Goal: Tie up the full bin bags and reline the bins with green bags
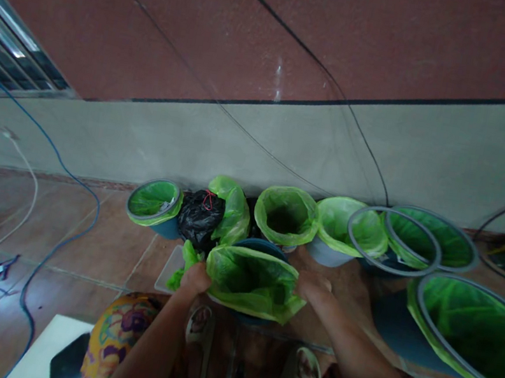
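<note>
both hands grip the green bag's rim, fingers seemingly closed on it.

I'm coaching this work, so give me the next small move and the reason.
Probably draw the far edge of the green liner back over the blue rim: the left hand and right hand hold its mouth open, and the rim shows uncovered behind it.
</note>
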The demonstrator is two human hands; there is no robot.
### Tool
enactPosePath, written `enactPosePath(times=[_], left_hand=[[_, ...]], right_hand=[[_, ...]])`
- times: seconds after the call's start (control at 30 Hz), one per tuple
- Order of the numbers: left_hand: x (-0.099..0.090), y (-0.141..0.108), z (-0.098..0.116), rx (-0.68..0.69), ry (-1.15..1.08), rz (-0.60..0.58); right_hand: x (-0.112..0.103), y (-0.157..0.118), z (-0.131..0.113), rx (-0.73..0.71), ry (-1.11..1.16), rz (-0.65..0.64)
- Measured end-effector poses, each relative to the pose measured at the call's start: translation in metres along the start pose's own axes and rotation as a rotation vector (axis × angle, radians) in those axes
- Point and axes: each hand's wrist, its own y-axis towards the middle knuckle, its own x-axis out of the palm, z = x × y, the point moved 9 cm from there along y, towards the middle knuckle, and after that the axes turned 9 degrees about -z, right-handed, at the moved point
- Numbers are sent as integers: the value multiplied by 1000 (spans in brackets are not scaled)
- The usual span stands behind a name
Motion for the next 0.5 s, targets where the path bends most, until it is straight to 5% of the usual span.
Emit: enactPosePath(times=[0.27,0.5], left_hand=[[-13,-4,1,-90,-258,183],[-14,3,29,-7,-94,241]], right_hand=[[-8,1,-58,-262,-226,95],[1,22,-40,-60,-222,-22]])
